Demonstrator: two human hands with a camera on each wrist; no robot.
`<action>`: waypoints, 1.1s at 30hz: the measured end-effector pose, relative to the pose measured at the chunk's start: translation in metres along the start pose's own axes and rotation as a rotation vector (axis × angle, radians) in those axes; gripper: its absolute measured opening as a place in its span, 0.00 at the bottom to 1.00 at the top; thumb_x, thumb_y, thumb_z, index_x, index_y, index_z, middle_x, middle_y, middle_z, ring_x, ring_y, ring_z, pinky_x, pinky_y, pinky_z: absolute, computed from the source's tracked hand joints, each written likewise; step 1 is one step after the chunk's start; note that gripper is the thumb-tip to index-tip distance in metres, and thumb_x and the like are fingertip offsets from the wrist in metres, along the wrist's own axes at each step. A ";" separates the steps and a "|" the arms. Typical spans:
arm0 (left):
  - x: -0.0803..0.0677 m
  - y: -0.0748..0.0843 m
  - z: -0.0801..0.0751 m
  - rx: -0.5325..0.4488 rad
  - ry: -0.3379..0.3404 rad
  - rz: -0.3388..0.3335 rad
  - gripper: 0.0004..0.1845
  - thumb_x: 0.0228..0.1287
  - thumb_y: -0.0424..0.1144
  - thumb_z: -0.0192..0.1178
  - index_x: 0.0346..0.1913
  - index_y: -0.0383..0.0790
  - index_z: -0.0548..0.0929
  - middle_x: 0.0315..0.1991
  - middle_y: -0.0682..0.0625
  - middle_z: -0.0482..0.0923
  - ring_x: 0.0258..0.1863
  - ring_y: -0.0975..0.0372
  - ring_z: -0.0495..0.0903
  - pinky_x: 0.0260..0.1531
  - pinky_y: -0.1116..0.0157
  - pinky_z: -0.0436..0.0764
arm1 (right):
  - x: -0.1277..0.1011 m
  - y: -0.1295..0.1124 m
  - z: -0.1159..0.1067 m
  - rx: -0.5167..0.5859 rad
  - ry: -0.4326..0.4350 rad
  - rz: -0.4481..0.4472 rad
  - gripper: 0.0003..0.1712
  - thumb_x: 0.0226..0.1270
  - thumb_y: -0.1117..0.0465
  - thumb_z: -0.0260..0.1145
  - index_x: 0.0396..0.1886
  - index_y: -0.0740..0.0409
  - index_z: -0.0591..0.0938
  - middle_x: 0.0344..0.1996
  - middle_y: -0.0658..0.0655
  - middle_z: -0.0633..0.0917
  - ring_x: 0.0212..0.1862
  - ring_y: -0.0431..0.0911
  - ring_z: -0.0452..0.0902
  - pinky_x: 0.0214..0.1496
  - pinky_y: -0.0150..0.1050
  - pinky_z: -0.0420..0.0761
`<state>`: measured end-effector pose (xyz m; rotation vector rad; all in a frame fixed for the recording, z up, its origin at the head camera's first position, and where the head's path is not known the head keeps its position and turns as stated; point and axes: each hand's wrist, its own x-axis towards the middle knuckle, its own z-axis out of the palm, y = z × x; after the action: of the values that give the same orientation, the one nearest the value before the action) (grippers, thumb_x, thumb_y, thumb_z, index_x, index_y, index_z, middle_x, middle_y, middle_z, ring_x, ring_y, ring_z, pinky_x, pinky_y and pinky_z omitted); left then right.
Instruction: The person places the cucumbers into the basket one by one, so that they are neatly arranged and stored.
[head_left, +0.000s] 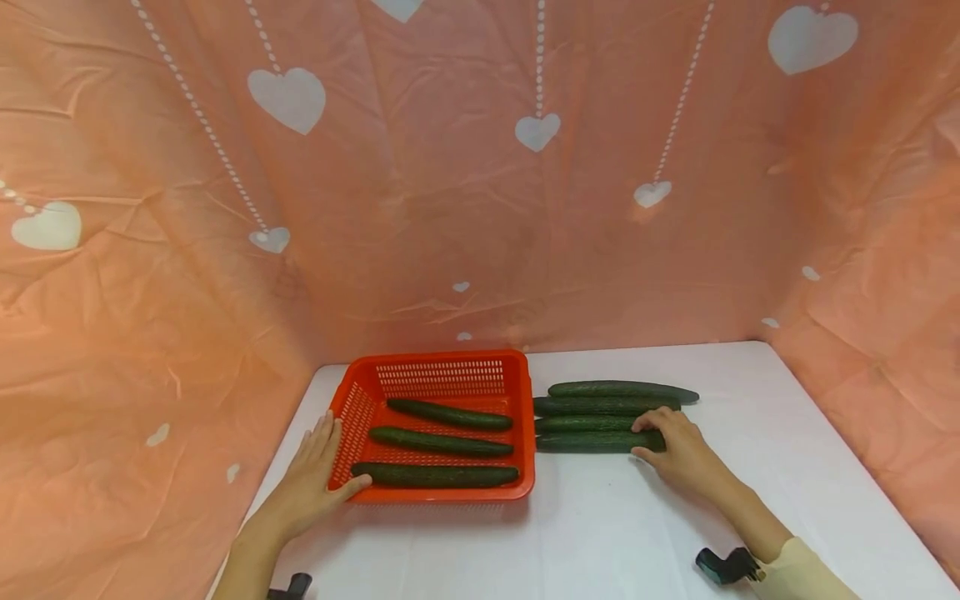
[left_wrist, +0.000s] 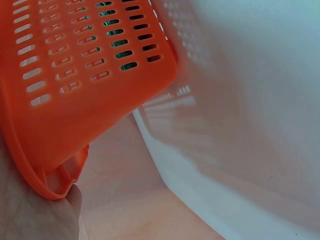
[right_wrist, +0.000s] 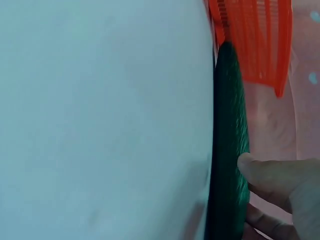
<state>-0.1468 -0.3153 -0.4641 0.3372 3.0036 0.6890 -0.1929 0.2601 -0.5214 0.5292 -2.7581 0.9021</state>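
So the nearest cucumber [head_left: 581, 442] of the four on the right has its right end pinched between the thumb and fingers of my right hand [head_left: 681, 450], with the rest of it pointing left toward the red basket [head_left: 529, 425]. The other three cucumbers [head_left: 618, 389] lie just beyond it, and three more [head_left: 435, 476] sit in the basket. My left hand [head_left: 306, 483] rests against the basket's left rim, fingers straight, on this white table [head_left: 600, 533].

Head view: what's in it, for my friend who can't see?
A right hand pinches the end of a cucumber, the front one of four on a white table. Beside them, a left hand touches a red basket holding three more cucumbers.
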 end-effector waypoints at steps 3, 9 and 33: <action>0.000 0.000 0.000 -0.001 0.004 0.001 0.60 0.72 0.63 0.65 0.85 0.25 0.46 0.88 0.33 0.32 0.86 0.37 0.33 0.84 0.43 0.33 | -0.004 0.008 -0.002 -0.011 -0.011 0.025 0.17 0.61 0.63 0.83 0.47 0.56 0.86 0.44 0.55 0.83 0.52 0.59 0.78 0.52 0.64 0.73; -0.001 0.000 0.002 -0.007 -0.004 -0.001 0.61 0.72 0.64 0.65 0.85 0.25 0.44 0.87 0.32 0.31 0.86 0.37 0.33 0.84 0.51 0.28 | -0.009 0.016 -0.002 -0.051 -0.087 0.024 0.20 0.61 0.60 0.83 0.50 0.56 0.85 0.43 0.52 0.81 0.47 0.54 0.77 0.52 0.61 0.75; -0.001 0.001 0.000 0.004 0.006 0.006 0.61 0.72 0.64 0.65 0.85 0.25 0.44 0.87 0.32 0.32 0.86 0.37 0.33 0.84 0.43 0.33 | -0.016 0.016 -0.029 0.149 0.035 0.000 0.18 0.70 0.61 0.77 0.56 0.53 0.85 0.53 0.55 0.87 0.60 0.55 0.82 0.52 0.50 0.89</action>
<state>-0.1459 -0.3145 -0.4642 0.3449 3.0119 0.6854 -0.1821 0.2944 -0.5114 0.5324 -2.6738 1.1122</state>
